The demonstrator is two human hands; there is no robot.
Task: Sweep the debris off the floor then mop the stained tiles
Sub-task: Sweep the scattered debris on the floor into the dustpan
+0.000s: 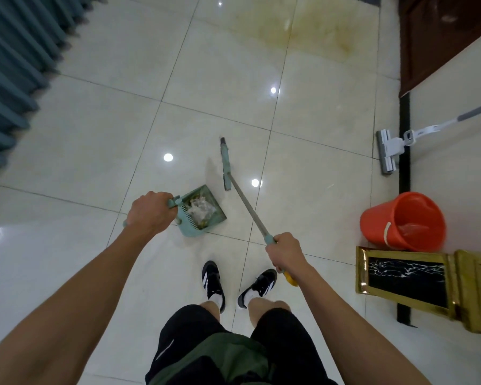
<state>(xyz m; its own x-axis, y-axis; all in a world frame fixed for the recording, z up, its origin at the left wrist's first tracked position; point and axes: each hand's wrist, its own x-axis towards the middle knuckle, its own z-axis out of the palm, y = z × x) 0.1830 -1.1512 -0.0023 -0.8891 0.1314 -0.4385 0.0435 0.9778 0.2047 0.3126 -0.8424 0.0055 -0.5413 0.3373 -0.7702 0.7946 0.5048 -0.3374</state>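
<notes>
While the left hand [147,212] keeps its fingers [161,200] curled tight around the teal handle of the dustpan [203,212], the right hand [285,252] has its fingers wrapped round the upper end of the broom [226,165], just below a yellow tip on the pole. Inside the dustpan lies debris [200,208]: crumpled clear plastic and brownish scraps, heaped against the comb-like teeth at the pan's back edge. The pan sits on the floor [95,134] with its open mouth facing away from the person. The broom's grey pole slants from the right hand down to a narrow teal head, which stands on the tiles just beyond and to the right of the pan, close to it but apart. Two black shoes [214,282] with white stripes stand below the tools. Farther out, a yellowish-brown stain [303,31] spreads over the tiles at the top of the view. At the right, a white flat mop [386,151] leans by a dark strip at the wall, and an orange bucket [403,220] stands beside a gold-framed black panel [406,273]. Blue-grey curtains [14,79] hang at the left.
</notes>
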